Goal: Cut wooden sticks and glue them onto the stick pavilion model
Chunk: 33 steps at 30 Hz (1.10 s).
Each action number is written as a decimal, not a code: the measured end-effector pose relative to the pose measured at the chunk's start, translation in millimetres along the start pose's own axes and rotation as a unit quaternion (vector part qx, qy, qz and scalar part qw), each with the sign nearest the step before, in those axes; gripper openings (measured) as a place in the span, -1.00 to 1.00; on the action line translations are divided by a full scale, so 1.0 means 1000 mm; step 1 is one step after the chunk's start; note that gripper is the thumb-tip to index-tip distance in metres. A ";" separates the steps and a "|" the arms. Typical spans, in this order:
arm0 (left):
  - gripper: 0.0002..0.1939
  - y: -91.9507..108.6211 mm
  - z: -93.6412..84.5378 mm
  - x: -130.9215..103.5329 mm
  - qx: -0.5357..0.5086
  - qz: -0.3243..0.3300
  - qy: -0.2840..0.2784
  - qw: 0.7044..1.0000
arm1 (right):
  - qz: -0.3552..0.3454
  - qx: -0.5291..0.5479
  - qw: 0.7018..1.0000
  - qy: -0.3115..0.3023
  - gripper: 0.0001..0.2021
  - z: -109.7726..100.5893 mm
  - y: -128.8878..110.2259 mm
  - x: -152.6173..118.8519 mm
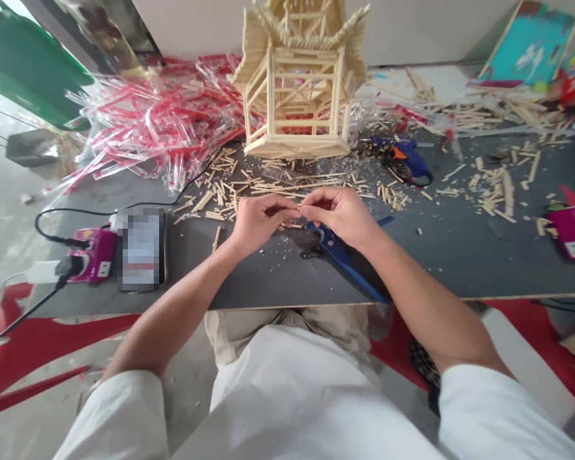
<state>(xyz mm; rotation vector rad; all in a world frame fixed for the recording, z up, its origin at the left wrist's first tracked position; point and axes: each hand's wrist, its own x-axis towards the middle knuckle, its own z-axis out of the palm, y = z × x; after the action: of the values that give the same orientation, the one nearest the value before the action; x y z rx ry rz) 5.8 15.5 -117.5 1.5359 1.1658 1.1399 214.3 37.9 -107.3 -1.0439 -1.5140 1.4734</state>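
My left hand (259,220) and my right hand (339,214) meet above the table's front half, thumbs and fingertips pinched together. Between them shows the tip of a small wooden stick piece (298,208), mostly covered by the fingers. Under my right hand and forearm lies a blue-handled cutting tool (340,254), partly hidden. Just beyond my hands, short cut wooden sticks (220,198) are scattered. Behind them stands a pavilion model (297,145) built of pale sticks, with a flared roof.
A blue glue gun (409,161) lies right of the model. Clear and red plastic wrappers (163,121) are heaped at back left. A phone (141,252) and a purple power strip (96,252) with cables are at left; another purple strip (574,231) sits far right.
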 end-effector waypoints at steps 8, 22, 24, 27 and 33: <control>-0.78 -0.005 -0.001 0.001 -0.016 -0.049 -0.083 0.995 | 0.000 -0.022 1.000 -0.012 -0.59 -0.005 0.002 0.001; -0.76 -0.011 0.000 0.000 0.030 -0.015 -0.053 0.998 | -0.023 -0.055 0.998 -0.027 -0.65 -0.005 0.003 -0.001; -0.76 -0.010 0.000 0.000 0.040 -0.005 -0.055 0.998 | -0.020 -0.055 0.998 -0.033 -0.65 -0.005 0.002 -0.001; -0.78 -0.009 -0.001 0.000 0.058 0.009 -0.056 0.997 | -0.016 -0.053 0.998 -0.041 -0.65 -0.006 0.001 -0.002; -0.81 -0.007 0.002 0.000 0.030 -0.008 -0.061 0.998 | -0.001 -0.054 0.997 -0.058 -0.65 -0.006 0.001 -0.004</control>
<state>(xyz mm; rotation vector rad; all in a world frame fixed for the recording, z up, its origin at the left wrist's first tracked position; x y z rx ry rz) 6.3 16.1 -124.4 1.6150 1.1372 0.9936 221.1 36.5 -107.6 -1.0352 -1.6931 1.4873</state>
